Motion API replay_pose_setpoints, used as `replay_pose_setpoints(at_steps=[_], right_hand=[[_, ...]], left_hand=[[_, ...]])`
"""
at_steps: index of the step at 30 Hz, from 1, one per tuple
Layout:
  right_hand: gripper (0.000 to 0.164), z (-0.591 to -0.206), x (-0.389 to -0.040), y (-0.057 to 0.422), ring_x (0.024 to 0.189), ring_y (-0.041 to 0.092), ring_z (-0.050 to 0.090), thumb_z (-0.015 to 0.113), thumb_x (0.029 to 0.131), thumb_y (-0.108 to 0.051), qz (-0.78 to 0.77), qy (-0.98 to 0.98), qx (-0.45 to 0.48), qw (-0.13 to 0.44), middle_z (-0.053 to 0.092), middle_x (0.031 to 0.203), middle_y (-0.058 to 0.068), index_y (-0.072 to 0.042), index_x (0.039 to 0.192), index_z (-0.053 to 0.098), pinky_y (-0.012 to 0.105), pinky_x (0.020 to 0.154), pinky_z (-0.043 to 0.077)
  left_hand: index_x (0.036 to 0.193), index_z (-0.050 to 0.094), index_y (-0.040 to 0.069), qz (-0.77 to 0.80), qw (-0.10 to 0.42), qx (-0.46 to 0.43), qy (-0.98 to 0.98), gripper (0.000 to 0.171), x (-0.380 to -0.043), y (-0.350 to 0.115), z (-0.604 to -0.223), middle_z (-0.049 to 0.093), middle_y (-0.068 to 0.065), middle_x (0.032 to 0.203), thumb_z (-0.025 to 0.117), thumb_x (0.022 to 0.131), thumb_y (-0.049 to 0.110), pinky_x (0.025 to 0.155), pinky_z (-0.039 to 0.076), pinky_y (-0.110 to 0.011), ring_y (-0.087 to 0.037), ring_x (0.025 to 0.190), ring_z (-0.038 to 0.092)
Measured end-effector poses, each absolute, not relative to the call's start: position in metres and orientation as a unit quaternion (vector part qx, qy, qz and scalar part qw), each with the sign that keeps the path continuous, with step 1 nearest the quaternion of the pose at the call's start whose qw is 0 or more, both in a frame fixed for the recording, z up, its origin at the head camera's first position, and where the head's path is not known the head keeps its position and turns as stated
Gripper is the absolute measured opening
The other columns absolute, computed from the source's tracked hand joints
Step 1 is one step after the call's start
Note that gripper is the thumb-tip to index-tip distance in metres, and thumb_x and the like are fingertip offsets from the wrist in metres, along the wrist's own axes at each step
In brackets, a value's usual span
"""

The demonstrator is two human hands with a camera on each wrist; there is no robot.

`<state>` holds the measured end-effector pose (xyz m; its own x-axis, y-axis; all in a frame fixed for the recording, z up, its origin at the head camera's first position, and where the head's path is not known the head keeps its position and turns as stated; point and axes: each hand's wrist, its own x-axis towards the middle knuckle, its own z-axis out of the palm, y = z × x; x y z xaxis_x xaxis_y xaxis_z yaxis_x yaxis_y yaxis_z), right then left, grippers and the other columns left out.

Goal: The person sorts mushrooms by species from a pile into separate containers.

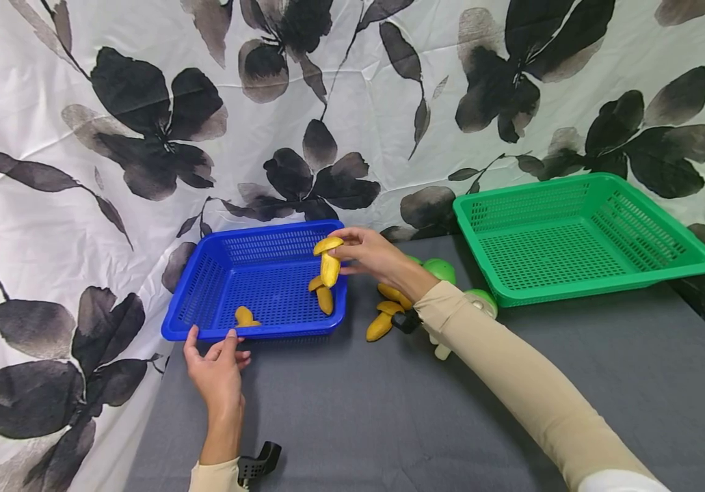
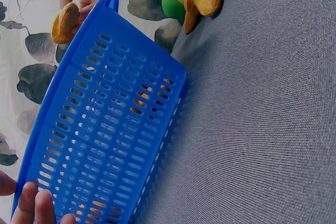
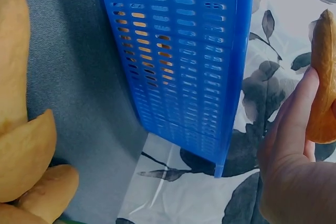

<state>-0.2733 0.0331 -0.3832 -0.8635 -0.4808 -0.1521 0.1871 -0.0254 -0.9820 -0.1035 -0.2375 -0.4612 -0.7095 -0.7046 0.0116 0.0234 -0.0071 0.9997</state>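
Observation:
My right hand (image 1: 373,256) pinches a yellow toy mushroom (image 1: 330,266) by its stem, cap up, over the right end of the blue basket (image 1: 290,331). In the right wrist view that mushroom (image 3: 323,82) shows at the right edge, above rim height. My left hand (image 1: 218,376) grips the basket's front rim near its left corner; the left wrist view has the thumb and fingers (image 2: 44,208) on either side of the rim. Inside the basket lie a yellow mushroom (image 1: 325,299) at the right and another (image 1: 244,316) by the front wall, partly hidden.
Right of the blue basket, more yellow mushrooms (image 1: 379,326) lie on the grey table (image 1: 340,424). Green-capped mushrooms (image 1: 440,270) sit beside them, partly behind my right forearm. A green basket (image 1: 574,239) stands at the back right, before a floral cloth (image 1: 143,171).

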Motion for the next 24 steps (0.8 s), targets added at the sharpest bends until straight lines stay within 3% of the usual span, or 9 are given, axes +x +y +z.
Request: replay_pose_setpoints(at_steps=[12, 24], right_hand=[[0.037, -0.383, -0.287, 0.019, 0.105, 0.026, 0.065, 0.068, 0.097, -0.012, -0.71, 0.652, -0.108, 0.242, 0.066, 0.127, 0.013, -0.007, 0.132, 0.059, 0.044, 0.095, 0.058], [0.046, -0.384, -0.305, 0.006, 0.104, 0.026, 0.065, 0.066, 0.097, -0.007, -0.729, 0.639, -0.076, 0.234, 0.062, 0.129, 0.018, 0.0, 0.14, 0.05, 0.049, 0.102, 0.053]], left_hand=[[0.157, 0.027, 0.017, -0.658, 0.278, 0.262, -0.649, 0.076, -0.103, -0.237, -0.461, 0.074, -0.007, 0.089, 0.072, 0.096, 0.023, 0.056, 0.061, -0.03, -0.016, 0.057, 0.068], [0.158, 0.027, 0.018, -0.639, 0.277, 0.266, -0.667, 0.076, -0.102, -0.235, -0.46, 0.074, -0.015, 0.096, 0.071, 0.097, 0.026, 0.059, 0.062, -0.032, -0.019, 0.061, 0.069]])
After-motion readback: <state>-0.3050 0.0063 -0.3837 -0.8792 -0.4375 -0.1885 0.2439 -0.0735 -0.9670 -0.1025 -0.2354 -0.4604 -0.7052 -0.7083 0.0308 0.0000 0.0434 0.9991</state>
